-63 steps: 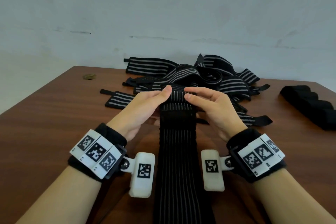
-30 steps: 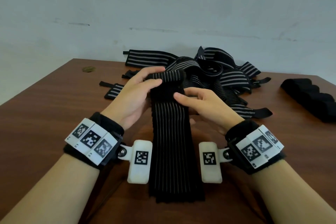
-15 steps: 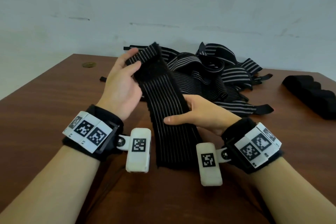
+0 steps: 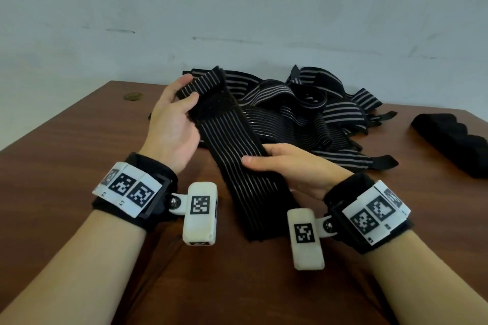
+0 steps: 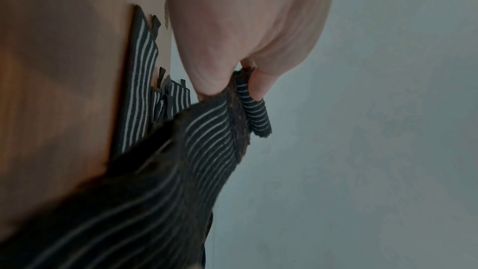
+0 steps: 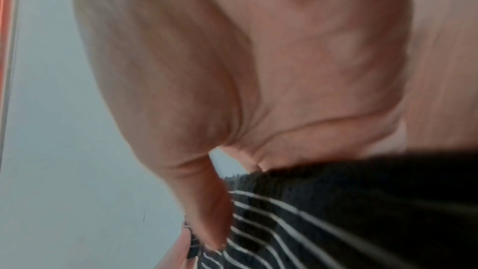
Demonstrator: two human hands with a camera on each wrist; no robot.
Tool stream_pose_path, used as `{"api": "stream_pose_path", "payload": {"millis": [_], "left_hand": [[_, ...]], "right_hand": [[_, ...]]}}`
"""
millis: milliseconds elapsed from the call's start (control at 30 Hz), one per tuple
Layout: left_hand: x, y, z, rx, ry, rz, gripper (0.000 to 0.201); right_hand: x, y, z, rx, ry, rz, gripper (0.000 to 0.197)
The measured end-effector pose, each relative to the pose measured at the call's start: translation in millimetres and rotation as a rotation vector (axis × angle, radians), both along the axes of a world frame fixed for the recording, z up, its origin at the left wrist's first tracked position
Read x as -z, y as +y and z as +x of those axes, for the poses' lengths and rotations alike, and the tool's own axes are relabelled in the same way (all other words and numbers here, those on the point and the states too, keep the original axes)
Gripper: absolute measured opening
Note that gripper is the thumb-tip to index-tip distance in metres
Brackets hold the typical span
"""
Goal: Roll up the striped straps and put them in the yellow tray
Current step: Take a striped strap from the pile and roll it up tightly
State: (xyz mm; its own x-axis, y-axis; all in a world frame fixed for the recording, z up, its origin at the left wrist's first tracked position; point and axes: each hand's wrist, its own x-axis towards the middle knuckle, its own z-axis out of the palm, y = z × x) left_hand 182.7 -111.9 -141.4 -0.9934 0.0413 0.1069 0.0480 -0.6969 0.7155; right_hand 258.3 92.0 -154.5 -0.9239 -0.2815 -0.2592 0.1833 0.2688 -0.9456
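Observation:
A black strap with thin white stripes (image 4: 232,145) hangs slanted above the table, its lower end near the front edge. My left hand (image 4: 171,124) pinches its upper end, where the tip is folded over a fuzzy black patch (image 5: 254,107). Further down, my right hand (image 4: 287,163) holds the strap's right edge, thumb on top and fingers beneath (image 6: 310,222). Behind lies a tangled heap of more striped straps (image 4: 311,111). No yellow tray shows in any view.
The brown wooden table (image 4: 66,153) ends at a pale wall behind. A row of black rolls (image 4: 454,145) lies at the right edge. A small round brownish thing (image 4: 133,96) sits at the far left.
My left hand lifted the strap's upper end up and to the left off the table. My right hand slid down to the strap's middle. The strap's lower end came up into view.

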Motion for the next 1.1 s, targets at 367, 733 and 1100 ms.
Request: {"api": "stream_pose_path", "payload": {"millis": [367,733,1100], "left_hand": [[6,-1,-4,-0.047,-0.021,-0.038,0.038],[-4,8,20,0.249,0.153,-0.425,0.04],[-4,20,35,0.31,0.233,-0.768,0.026]], "right_hand": [[-2,14,-1,-0.08,-0.053,0.016,0.012],[-19,24,3,0.207,0.321,0.1,0.083],[-18,23,3,0.348,0.634,-0.142,0.03]]}}
